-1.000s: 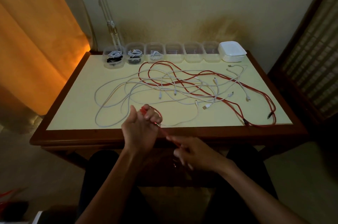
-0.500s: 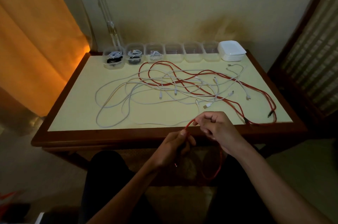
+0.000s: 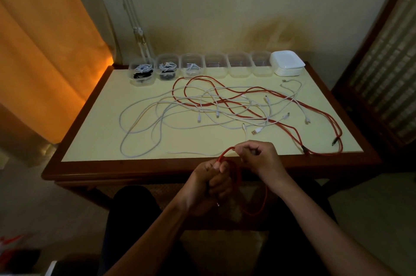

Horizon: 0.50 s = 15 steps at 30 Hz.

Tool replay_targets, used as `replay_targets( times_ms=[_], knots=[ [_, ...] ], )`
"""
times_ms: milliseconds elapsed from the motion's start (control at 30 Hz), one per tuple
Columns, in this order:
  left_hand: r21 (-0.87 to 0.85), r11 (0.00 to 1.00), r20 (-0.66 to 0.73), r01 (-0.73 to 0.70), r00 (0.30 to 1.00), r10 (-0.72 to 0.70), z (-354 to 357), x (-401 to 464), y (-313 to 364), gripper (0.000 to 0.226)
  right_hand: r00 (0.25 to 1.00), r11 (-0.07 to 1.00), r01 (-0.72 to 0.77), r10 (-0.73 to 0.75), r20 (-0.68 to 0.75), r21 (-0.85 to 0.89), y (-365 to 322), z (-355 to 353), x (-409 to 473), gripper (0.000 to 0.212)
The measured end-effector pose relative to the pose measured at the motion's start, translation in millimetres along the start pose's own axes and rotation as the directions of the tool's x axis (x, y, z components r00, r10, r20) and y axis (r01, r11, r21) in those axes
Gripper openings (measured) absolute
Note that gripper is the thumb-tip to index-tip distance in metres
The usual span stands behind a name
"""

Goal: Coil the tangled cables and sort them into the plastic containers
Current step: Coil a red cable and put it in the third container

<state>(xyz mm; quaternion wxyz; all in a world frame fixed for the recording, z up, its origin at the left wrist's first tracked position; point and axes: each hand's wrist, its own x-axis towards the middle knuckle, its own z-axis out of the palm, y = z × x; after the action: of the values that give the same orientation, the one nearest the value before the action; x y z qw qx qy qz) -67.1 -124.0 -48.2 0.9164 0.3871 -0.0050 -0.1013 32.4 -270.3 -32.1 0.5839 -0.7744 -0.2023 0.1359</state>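
- Nearest us, our left hand (image 3: 210, 182) is curled round the gathered turns of the red cable (image 3: 252, 206), clamped on them just in front of the desk (image 3: 157, 166) edge; a slack loop of it hangs below, over our lap
- Just beyond, our right hand (image 3: 258, 156) pinches the same cable between thumb and fingers, and a short arc of it runs from there down into the left fist
- We judge this cable light and limp, with a cloth-like sleeve that should not slip much; it will hold a loop only while we keep it pinched, so the left hand wants to stay at the crossing of the turns while the right feeds more in
- We cannot tell whether it is joined to the red runs lying on the desk
- Further out, the tangle (image 3: 225, 106) of white and red cables sprawls across the desk top, well apart from our hands; pulling hard on one could drag the rest, and the small plugs look like the parts to spare
- At the far edge stand the containers (image 3: 216, 66) in a row: the three leftmost hold coils, the others look empty, and a stack of lids (image 3: 287, 62) sits at the right end
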Motion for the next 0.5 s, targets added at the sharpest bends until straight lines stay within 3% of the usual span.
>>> replay_targets(
  times_ms=[133,200,300,333,400,500],
  knots=[
    [-0.147,0.988,-0.08,-0.041,0.996,0.029,-1.0,1.9,8.0,0.034,0.997,0.981,0.075,-0.07,0.037,-0.178,17.0,13.8,-12.0,0.019],
    [-0.156,0.981,-0.164,-0.116,0.982,0.09,-3.6,3.5,16.1,0.05,0.982,0.965,0.074,-0.027,0.186,-0.252,22.4,20.3,-24.7,0.02],
    [-0.168,0.96,-0.282,-0.223,0.944,0.17,-14.9,5.3,27.2,0.059,0.888,0.916,0.032,0.158,0.431,-0.4,19.4,22.1,-41.7,0.042],
    [-0.101,0.969,-0.348,-0.228,0.92,0.18,-22.4,5.1,27.7,0.059,0.85,0.899,0.056,0.185,0.493,-0.434,14.4,21.8,-44.6,0.042],
    [0.212,0.967,-0.46,-0.142,0.859,0.227,-34.9,1.5,22.9,0.058,0.805,0.918,0.068,0.18,0.565,-0.39,-0.9,21.3,-46.0,0.028],
    [0.555,0.832,-0.418,0.01,0.868,0.268,-42.6,-5.3,6.6,0.059,0.86,0.975,0.074,0.043,0.509,-0.208,-23.6,20.1,-39.2,0.02]
  ],
)
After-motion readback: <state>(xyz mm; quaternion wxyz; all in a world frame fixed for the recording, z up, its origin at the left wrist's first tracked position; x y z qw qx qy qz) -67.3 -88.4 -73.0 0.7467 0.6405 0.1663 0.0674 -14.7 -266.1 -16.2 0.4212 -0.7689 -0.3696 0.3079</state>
